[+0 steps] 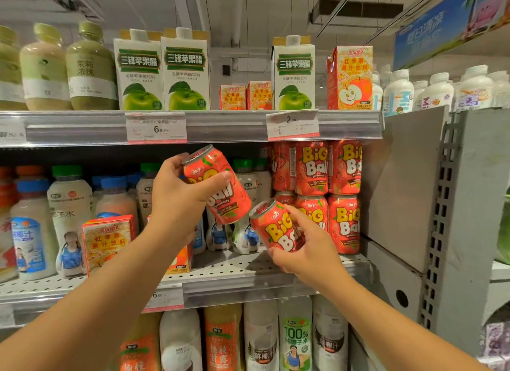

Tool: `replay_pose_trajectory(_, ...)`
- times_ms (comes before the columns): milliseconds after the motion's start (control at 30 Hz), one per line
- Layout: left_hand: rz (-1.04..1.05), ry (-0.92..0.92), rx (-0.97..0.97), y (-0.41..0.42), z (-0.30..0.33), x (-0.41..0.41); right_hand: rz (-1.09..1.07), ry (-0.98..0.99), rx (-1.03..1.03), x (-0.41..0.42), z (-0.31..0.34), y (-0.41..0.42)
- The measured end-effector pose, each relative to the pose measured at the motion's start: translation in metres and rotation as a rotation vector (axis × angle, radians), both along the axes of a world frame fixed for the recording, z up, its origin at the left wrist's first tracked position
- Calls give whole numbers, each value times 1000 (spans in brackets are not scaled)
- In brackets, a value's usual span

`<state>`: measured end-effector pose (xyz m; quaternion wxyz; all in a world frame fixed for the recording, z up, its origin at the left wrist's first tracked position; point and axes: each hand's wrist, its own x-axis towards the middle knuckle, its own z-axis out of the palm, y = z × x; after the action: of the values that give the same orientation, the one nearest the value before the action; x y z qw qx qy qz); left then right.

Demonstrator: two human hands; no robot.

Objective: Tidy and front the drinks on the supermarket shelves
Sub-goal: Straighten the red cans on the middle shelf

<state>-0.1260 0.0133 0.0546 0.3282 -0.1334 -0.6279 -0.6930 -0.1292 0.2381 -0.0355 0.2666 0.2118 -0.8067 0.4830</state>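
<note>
1. Both forearms reach up from the bottom edge toward the middle shelf (220, 271); I see each hand gripping one red "Big Ball" strawberry can.
2. Left hand (176, 194): fingers and thumb wrapped round the upper can (220, 188), held in the air in front of the shelf, tilted w/ top leaning left.
3. Right hand (309, 249): fingers curled round the lower can (276, 227), also tilted left, just above the shelf deck & just beside the stacked Big Ball cans (328, 196), two layers high at the shelf's right end.
4. Behind the cans: coconut drink bottles (69, 205); an apple juice carton (106, 241) stands at the front, left of centre.
5. Top shelf: apple vinegar cartons (162, 72), small juice cartons, price tags (156, 127) on the rail.
</note>
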Motion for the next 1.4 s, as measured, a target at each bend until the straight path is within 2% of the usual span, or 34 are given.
replay_pose_trajectory(200,-68,-88,196,16,-3,-6,-12,-12,76,-3,7,-6)
replay_pose_trajectory(400,-61,-120,164,35,15,-19,-44,-29,14,-7,7,-17)
replay_pose_trajectory(767,-84,-75,-15,66,29,-38,-35,-142,-133,-18,2,-21)
replay_pose_trajectory(900,-77,-73,-140,81,29,-44,-95,-177,-202,-21,1,-24)
replay_pose_trajectory(1033,29,-12,-299,95,27,-48,-78,-189,-245,-20,-4,-24)
replay_pose_trajectory(1400,44,-27,-469,94,1,-43,-303,-144,-40,-14,-4,-23)
